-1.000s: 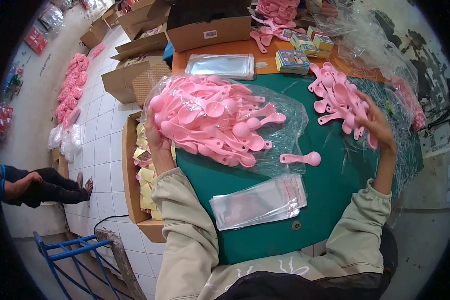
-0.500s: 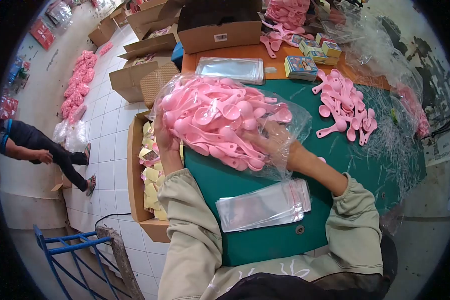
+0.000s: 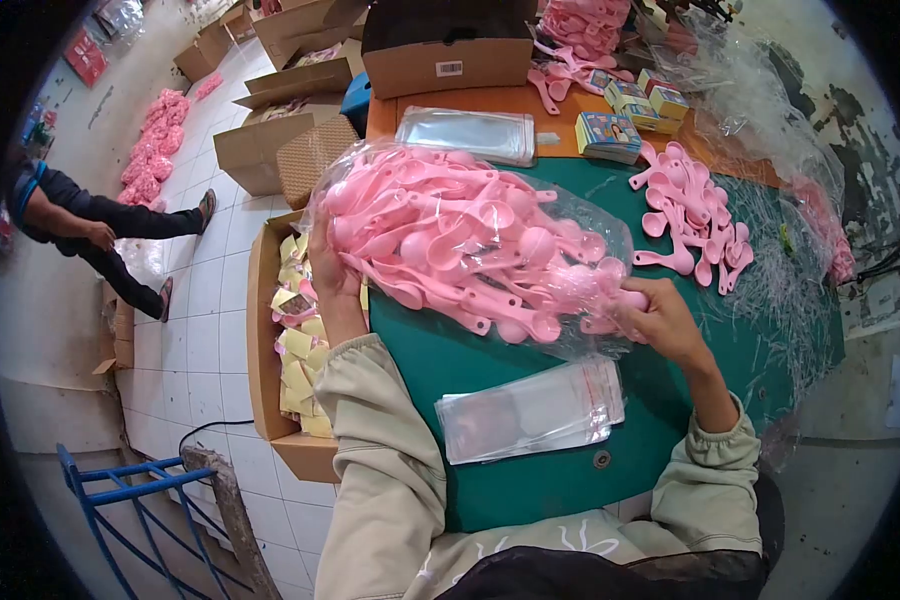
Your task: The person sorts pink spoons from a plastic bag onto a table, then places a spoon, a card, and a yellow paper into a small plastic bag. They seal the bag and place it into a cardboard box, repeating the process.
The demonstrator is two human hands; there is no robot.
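Note:
A large clear plastic bag full of pink spoons [image 3: 450,230] lies over the green table. At its left end my left hand [image 3: 336,275] grips the bag, its fingers partly hidden behind the plastic. My right hand [image 3: 667,318] is at the bag's right end, fingers closed on the spoons and plastic there. Loose pink spoons [image 3: 685,205] are piled to the right of the bag. Below the bag lies a stack of clear plastic sleeves [image 3: 530,412].
An open carton of yellow-carded packs [image 3: 260,350] stands left of the table. At the back are a brown box [image 3: 448,68], more sleeves [image 3: 465,135] and small card stacks [image 3: 608,138]. A person [image 3: 90,225] walks at the left, near a blue metal frame [image 3: 135,490].
My right hand has moved right, from inside the bag to its right end. Spoons now spread further toward that end. The person at the left has shifted with a longer stride.

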